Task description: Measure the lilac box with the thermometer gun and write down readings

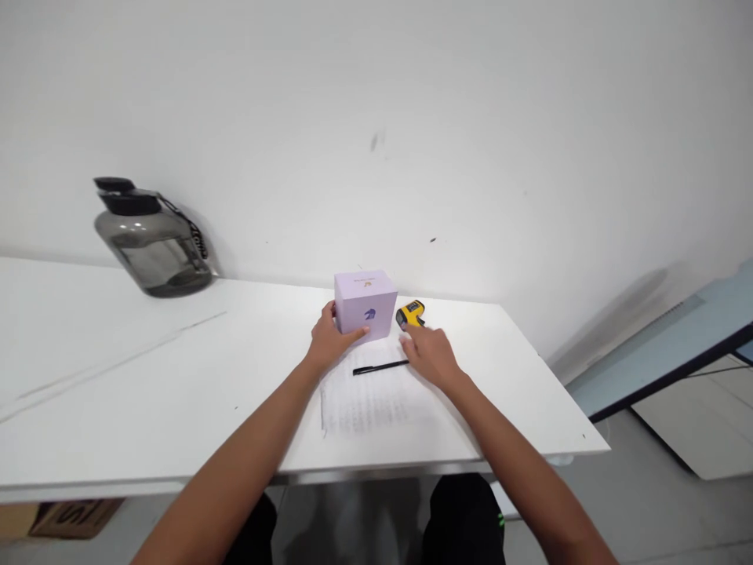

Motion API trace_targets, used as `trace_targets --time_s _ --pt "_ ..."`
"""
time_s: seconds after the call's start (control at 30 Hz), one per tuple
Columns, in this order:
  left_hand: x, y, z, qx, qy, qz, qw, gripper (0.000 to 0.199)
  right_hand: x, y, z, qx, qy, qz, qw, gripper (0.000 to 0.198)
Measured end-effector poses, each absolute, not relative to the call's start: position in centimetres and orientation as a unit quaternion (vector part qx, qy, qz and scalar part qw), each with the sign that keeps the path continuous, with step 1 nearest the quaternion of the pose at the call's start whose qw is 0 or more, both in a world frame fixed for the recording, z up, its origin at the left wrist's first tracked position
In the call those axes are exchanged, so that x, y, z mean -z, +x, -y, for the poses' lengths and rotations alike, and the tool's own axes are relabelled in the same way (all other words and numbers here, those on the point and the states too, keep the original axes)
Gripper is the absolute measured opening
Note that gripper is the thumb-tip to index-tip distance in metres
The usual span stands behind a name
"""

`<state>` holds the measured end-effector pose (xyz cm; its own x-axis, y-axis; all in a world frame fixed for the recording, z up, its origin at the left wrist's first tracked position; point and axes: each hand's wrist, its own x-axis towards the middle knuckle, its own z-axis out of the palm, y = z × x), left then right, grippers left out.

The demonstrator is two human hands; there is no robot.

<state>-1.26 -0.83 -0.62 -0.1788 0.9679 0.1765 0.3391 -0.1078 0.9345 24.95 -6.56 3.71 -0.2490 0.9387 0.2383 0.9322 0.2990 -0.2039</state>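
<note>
A lilac box [368, 312] with a dark blue emblem on its front stands near the back of the white table. My left hand [331, 337] grips it at the lower left corner, thumb on the front face and fingers along the left side. Just right of the box lies a small yellow and black gun-shaped device [411, 314], its body partly behind my fingers. My right hand [432, 355] is at its near end with thumb and index finger apart; whether a fingertip touches it I cannot tell. A black pen [380, 367] lies on a printed paper sheet [365, 404], one end under my right hand.
A large grey see-through bottle [156, 247] with a black lid stands at the back left against the white wall [500, 141]. The white table [118, 377] ends on the right, where a pale blue panel [664, 345] leans. A cardboard box [76, 518] sits below the table.
</note>
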Motion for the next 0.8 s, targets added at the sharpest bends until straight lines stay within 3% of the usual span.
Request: trace_targets --time_s 0.1,0.17,0.27,0.37,0.43,0.67,0.8 --pt "0.3 -1.2 1.1 -0.483 0.571 -0.590 0.305 0.115 -2.5 25.7 7.5 -0.051 -0.494 0.864 0.088 0.034" --pt "0.0 -1.0 1.3 -0.472 0.579 -0.593 0.300 0.114 -1.3 25.8 7.6 -0.050 -0.477 0.873 0.089 0.023" --pt "-0.5 -0.9 1.2 -0.461 0.587 -0.600 0.288 0.113 0.0 25.9 7.6 -0.082 -0.454 0.864 0.204 0.031" --pt "-1.1 -1.0 0.6 -0.448 0.606 -0.592 0.284 0.105 0.1 26.0 8.4 -0.179 -0.419 0.812 0.363 0.043" --pt "-1.3 -1.1 0.1 -0.444 0.611 -0.587 0.292 0.102 -0.1 26.1 9.3 -0.258 -0.412 0.770 0.414 0.049" --pt "-1.2 -1.5 -0.5 -0.455 0.597 -0.574 0.327 0.108 -0.4 26.3 9.5 -0.428 -0.424 0.702 0.381 0.083" --pt "-1.1 -1.6 -0.4 -0.460 0.590 -0.564 0.350 0.114 -0.6 26.4 8.8 -0.438 -0.480 0.670 0.359 0.082"
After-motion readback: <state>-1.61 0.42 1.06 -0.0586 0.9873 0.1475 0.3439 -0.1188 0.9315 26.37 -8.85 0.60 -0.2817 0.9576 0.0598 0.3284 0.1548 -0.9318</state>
